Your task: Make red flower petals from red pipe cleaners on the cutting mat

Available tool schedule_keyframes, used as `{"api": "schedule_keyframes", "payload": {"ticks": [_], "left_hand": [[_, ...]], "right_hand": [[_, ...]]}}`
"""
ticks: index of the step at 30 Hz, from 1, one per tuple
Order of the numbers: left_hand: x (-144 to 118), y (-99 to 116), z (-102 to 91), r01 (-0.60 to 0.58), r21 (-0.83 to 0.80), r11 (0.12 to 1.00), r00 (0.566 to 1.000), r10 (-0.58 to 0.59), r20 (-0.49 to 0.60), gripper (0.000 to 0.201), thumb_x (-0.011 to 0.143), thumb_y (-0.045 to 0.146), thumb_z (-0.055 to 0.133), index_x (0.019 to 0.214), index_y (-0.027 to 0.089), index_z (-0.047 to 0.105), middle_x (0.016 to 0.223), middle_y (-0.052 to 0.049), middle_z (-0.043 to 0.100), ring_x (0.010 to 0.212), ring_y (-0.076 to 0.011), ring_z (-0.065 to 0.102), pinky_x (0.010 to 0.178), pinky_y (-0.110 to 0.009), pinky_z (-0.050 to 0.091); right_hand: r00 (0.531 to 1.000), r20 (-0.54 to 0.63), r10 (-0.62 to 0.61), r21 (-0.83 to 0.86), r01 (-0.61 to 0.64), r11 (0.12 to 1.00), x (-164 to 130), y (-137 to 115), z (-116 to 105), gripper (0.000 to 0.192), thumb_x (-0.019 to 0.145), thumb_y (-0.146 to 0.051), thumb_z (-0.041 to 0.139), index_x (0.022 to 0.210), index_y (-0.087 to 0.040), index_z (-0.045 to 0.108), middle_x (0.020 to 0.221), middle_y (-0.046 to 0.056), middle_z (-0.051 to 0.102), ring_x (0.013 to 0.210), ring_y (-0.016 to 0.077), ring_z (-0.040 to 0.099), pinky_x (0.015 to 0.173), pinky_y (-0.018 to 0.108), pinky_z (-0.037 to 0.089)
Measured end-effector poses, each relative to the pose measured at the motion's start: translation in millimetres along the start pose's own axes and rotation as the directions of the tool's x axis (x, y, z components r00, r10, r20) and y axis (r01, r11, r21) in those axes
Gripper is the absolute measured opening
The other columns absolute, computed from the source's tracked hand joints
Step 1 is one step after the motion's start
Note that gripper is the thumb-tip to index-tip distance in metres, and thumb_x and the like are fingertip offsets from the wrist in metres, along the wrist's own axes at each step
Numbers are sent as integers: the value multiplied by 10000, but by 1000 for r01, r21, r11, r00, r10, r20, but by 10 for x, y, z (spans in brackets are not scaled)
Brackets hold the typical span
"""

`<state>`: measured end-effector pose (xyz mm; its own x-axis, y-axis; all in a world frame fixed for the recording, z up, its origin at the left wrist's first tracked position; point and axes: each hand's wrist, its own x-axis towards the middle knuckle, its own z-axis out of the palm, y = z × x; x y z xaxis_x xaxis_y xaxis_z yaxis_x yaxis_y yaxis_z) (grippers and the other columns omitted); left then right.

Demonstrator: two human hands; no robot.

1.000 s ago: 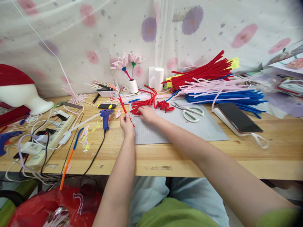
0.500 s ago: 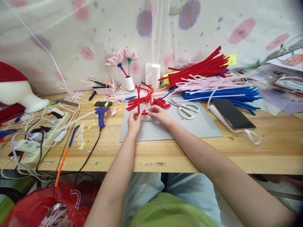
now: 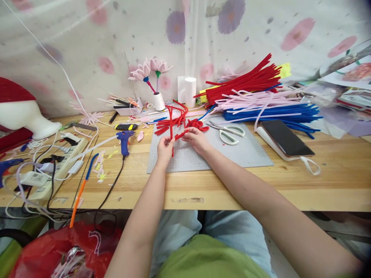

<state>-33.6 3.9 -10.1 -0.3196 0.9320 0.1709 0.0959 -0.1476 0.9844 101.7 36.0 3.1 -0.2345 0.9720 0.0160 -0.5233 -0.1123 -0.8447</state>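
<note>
My left hand point(image 3: 165, 149) pinches a red pipe cleaner point(image 3: 171, 122) that stands up from the fingers, with a short end hanging below them. My right hand point(image 3: 196, 139) grips the far end of a short red stretch point(image 3: 181, 134) running between the two hands at a slant. Whether this stretch and the upright one are a single piece I cannot tell. Beneath both hands is a grey cutting mat point(image 3: 191, 164). Just behind them lie cut red pipe cleaners point(image 3: 165, 126) and a small pile of curled red pieces point(image 3: 196, 124). White-handled scissors point(image 3: 228, 136) rest to the right.
Bundles of red point(image 3: 242, 83), pink and blue pipe cleaners point(image 3: 269, 115) are stacked at back right, near a phone point(image 3: 285, 137). Left of the mat stand a blue glue gun point(image 3: 124, 142) and a power strip point(image 3: 62, 166) with tangled cords. Pink flowers point(image 3: 150, 71) stand behind.
The red stretch between my hands has gone from level to slanting up toward the right hand. A short red end now shows below my left fingers.
</note>
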Motion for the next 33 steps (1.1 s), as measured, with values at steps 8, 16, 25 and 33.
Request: {"api": "schedule_keyframes", "payload": {"ticks": [8, 16, 25, 33], "left_hand": [[-28, -32, 19, -90, 194, 977, 994, 77, 74, 129, 675, 253, 590, 728, 172, 504, 682, 35, 543, 471, -45, 402, 488, -186, 315], [-22, -86, 47, -87, 169, 982, 988, 63, 139, 101, 668, 234, 587, 706, 171, 518, 686, 24, 582, 546, -67, 490, 546, -191, 362], [-17, -34, 17, -73, 118, 990, 997, 69, 37, 135, 676, 255, 589, 718, 170, 492, 705, -2, 598, 613, -92, 558, 598, -208, 395], [-19, 34, 0, 98, -98, 990, 995, -97, 18, 175, 652, 269, 618, 708, 157, 496, 661, -12, 634, 616, -101, 589, 616, -222, 434]], "right_hand": [[973, -196, -123, -221, 78, 972, 104, 126, 25, 180, 561, -170, 557, 713, -177, 460, 667, -54, 500, 575, 61, 502, 546, 211, 462], [988, -57, -140, -395, 107, 912, 72, 99, 46, 225, 560, -142, 502, 767, -195, 430, 756, -51, 501, 560, 63, 507, 517, 219, 455], [986, -59, -157, -585, 93, 806, 63, 115, 6, 278, 564, -117, 484, 835, -183, 487, 694, -53, 469, 508, 56, 434, 476, 206, 350], [997, 70, 25, -282, -4, 959, 16, -31, -59, 254, 616, -284, 610, 817, -182, 493, 605, -51, 505, 480, 58, 450, 418, 178, 302]]}}
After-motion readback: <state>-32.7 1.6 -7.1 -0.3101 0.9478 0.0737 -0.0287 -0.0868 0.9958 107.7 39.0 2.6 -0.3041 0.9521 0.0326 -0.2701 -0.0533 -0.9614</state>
